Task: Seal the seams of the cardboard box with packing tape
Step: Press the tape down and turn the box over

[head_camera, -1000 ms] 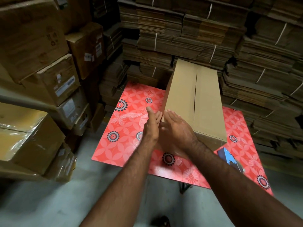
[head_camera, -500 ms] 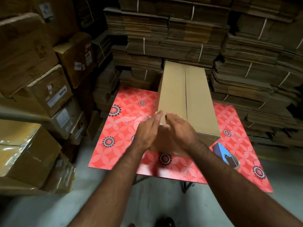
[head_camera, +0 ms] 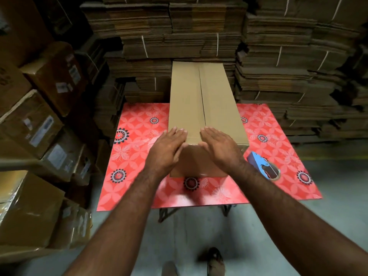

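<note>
Fingers flat on cardboard box near end

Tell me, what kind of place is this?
Probably a packing storeroom or warehouse: bundles of flattened cardboard stacked high behind the table, labelled cartons piled at the left, and a tape dispenser ready.
</note>
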A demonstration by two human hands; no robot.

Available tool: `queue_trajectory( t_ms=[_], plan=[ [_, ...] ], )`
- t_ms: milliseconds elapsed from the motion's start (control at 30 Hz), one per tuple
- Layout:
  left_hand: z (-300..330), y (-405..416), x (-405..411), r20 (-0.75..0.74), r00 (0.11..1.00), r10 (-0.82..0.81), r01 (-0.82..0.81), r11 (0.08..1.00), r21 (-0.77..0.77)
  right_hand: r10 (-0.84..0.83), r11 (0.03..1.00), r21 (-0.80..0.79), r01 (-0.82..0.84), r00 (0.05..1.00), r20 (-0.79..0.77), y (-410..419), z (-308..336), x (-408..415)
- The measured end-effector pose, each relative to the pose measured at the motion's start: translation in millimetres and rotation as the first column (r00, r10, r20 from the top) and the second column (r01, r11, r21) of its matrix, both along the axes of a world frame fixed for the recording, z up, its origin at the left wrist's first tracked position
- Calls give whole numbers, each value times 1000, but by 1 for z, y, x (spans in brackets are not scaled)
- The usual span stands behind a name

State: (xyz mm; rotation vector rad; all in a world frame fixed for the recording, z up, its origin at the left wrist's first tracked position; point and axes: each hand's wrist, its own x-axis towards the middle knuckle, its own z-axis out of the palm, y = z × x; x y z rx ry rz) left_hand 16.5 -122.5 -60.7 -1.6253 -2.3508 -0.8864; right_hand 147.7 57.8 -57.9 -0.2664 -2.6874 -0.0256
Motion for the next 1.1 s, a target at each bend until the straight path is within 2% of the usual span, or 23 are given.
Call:
queue_trajectory(
  t_ms=[133,300,433,533,700,867,1000,1100],
  plan=[
    [-13,12,-2,-117,993,-25,19,998,-57,-2,999,47,4,1000,-30,7,-13,5],
    [-12,4,-7,-120,989,-91,86,995,-49,26,999,41,-24,998,-50,24,-14,28],
    [-4,18,7,-143,990,3,-17,995,-95,-58,998,32,59,997,-49,21,-12,29],
    [-6,34,22,-241,967,80,-112,986,-125,-78,995,58,84,992,-96,18,-22,21],
    [-16,30,13,-378,926,26,-72,992,-108,-6,994,109,19,992,-123,31,-27,36],
    [-6,25,15,-348,938,-6,-47,988,-144,-51,997,57,55,996,-77,39,-17,46],
    [-6,34,28,-287,957,42,-58,997,-50,-66,997,38,72,989,-135,22,-22,33],
    [-14,38,28,-322,943,86,-93,996,-5,-43,996,74,54,988,-145,29,-29,31]
  ],
)
